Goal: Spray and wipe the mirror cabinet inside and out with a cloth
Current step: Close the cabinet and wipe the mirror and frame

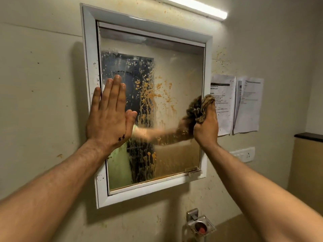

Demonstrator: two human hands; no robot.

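The mirror cabinet (90,49) hangs on the wall in a white frame, its door closed. Orange splatter and wet streaks cover the glass (174,75), thickest down the middle. My left hand (109,117) lies flat with straight fingers against the left side of the glass and frame. My right hand (207,126) grips a bunched brown cloth (205,103) at the right edge of the mirror, pressed to the glass. The mirror reflects that arm and cloth. No spray bottle is in view.
Two printed paper sheets (225,102) are taped to the wall right of the cabinet. A white switch plate (243,154) sits below them. A metal soap holder (201,226) juts from the wall under the cabinet. A tube light (197,7) glows above.
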